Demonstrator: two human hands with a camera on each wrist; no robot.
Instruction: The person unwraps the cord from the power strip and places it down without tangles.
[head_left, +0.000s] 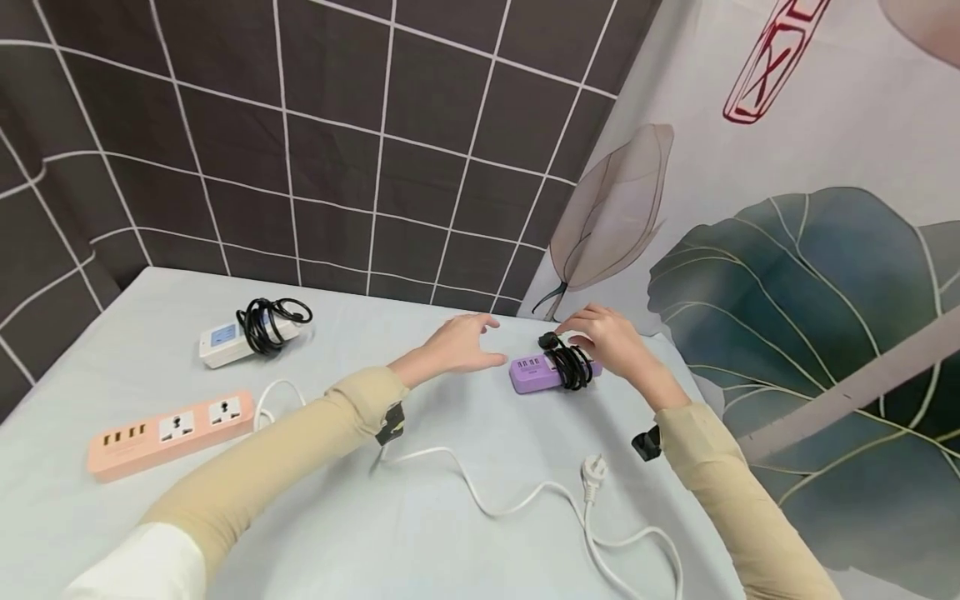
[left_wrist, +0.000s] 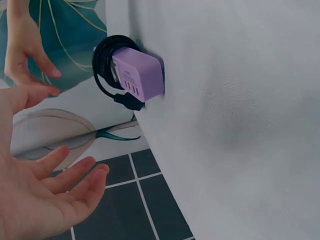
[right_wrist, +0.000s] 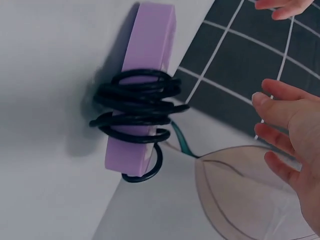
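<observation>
A purple power strip point(head_left: 534, 375) lies near the far right of the table, its black cord point(head_left: 573, 368) coiled round its body. The black plug point(left_wrist: 130, 101) hangs beside the strip's end with the slots. My left hand point(head_left: 459, 343) hovers just left of the strip, thumb and fingers spread and holding nothing. On the other side is my right hand point(head_left: 609, 340), fingers loosely bent close to the cord. In the right wrist view a gap separates the right hand point(right_wrist: 300, 130) from the purple strip point(right_wrist: 142, 45), and nothing is in its grasp.
A pink power strip point(head_left: 150, 447) lies at the left, with a white cord point(head_left: 487, 508) running under the left arm to a white plug point(head_left: 594, 473) at front right. Behind it lies a white power strip point(head_left: 217, 348) wrapped in black cord point(head_left: 262, 325). Hanging cloth borders the table.
</observation>
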